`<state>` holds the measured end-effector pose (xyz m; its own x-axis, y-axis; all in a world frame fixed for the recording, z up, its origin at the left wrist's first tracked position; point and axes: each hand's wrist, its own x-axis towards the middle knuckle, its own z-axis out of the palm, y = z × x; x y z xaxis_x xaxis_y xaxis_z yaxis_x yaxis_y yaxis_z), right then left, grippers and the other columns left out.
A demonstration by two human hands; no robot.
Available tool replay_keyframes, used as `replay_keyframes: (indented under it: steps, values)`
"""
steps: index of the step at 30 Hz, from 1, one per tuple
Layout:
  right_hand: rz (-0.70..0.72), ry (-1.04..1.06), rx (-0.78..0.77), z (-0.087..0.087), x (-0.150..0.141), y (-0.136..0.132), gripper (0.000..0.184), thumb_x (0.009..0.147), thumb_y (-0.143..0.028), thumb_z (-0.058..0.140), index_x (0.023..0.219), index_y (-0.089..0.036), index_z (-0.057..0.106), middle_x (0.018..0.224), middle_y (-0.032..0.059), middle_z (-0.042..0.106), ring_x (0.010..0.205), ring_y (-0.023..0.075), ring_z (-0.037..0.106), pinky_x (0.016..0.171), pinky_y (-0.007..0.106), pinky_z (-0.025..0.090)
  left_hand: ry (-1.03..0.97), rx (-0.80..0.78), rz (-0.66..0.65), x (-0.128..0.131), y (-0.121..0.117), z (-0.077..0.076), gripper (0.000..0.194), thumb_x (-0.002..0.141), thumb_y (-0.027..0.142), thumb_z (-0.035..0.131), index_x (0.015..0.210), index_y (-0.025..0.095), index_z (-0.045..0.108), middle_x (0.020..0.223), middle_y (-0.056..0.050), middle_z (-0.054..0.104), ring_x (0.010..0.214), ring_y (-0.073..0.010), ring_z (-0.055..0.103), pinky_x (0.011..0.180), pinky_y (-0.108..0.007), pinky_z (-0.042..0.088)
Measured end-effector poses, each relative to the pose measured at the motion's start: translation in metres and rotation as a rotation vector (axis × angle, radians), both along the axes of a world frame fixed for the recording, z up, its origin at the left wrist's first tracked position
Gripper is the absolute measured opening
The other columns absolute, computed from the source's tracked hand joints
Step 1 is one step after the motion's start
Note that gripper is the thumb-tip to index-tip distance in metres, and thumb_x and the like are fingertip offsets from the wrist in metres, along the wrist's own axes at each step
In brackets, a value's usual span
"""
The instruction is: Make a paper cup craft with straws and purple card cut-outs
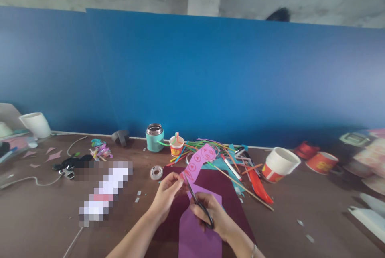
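My left hand (167,190) pinches the lower end of a pink paper strip (198,161) with circles drawn on it, holding it up over the table. My right hand (210,212) is closed round the handles of black scissors (197,202), whose blades point up at the strip's bottom edge next to my left fingers. Beneath both hands lie a purple sheet (195,230) and a dark maroon sheet (224,187).
A tape roll (156,172), a teal jar (154,137), a small cup (176,145), a heap of coloured sticks and paper scraps (231,161), and tipped paper cups (279,163) (321,162) lie on the brown table. Cables (69,165) and a white cup (36,124) sit left. A blue wall stands behind.
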<state>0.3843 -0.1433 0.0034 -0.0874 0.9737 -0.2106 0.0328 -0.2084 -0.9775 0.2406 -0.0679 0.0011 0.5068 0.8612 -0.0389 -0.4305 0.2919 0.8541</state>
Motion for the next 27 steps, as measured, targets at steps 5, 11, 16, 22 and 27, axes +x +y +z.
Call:
replay_keyframes:
  steps: [5,11,16,22,27]
  values:
    - [-0.003,0.017,0.003,-0.005,0.0,0.001,0.033,0.068,-0.046,0.066,0.068,-0.017,0.049,0.042,-0.0087,0.046,0.032,0.0051,0.042,0.032,0.015,0.035,0.012,0.005,-0.011,0.0,0.0,0.0,0.024,0.071,0.034,0.07,0.071,0.017,0.053,0.07,0.0,0.064,0.066,-0.0129,0.06,0.067,-0.025,0.046]
    - [0.007,0.032,0.036,-0.011,0.0,0.002,0.035,0.068,-0.048,0.066,0.069,-0.017,0.049,0.043,-0.0078,0.049,0.033,0.0053,0.043,0.034,0.016,0.036,0.016,-0.026,-0.022,0.001,-0.003,0.002,0.025,0.067,0.033,0.073,0.069,0.017,0.055,0.068,-0.001,0.064,0.065,-0.013,0.06,0.068,-0.026,0.047]
    - [-0.007,0.011,0.034,-0.012,-0.002,0.003,0.036,0.07,-0.05,0.065,0.069,-0.017,0.049,0.042,-0.0081,0.047,0.032,0.0054,0.042,0.033,0.016,0.035,0.003,-0.032,-0.019,0.001,-0.003,0.001,0.025,0.068,0.032,0.073,0.069,0.017,0.054,0.069,-0.001,0.064,0.065,-0.0131,0.06,0.069,-0.026,0.047]
    - [-0.016,0.069,0.068,-0.01,-0.007,0.002,0.04,0.068,-0.053,0.066,0.072,-0.017,0.049,0.044,-0.0077,0.048,0.034,0.0057,0.042,0.034,0.017,0.037,0.003,-0.038,-0.038,0.002,-0.002,-0.002,0.025,0.067,0.033,0.074,0.069,0.016,0.055,0.069,-0.001,0.063,0.064,-0.013,0.059,0.068,-0.027,0.046]
    - [-0.026,0.06,0.071,-0.01,-0.007,0.001,0.042,0.067,-0.056,0.065,0.071,-0.017,0.049,0.043,-0.008,0.046,0.033,0.0059,0.042,0.033,0.017,0.036,0.002,-0.03,-0.043,0.002,-0.002,-0.002,0.025,0.067,0.034,0.073,0.068,0.017,0.055,0.071,-0.001,0.064,0.066,-0.0139,0.059,0.07,-0.028,0.046]
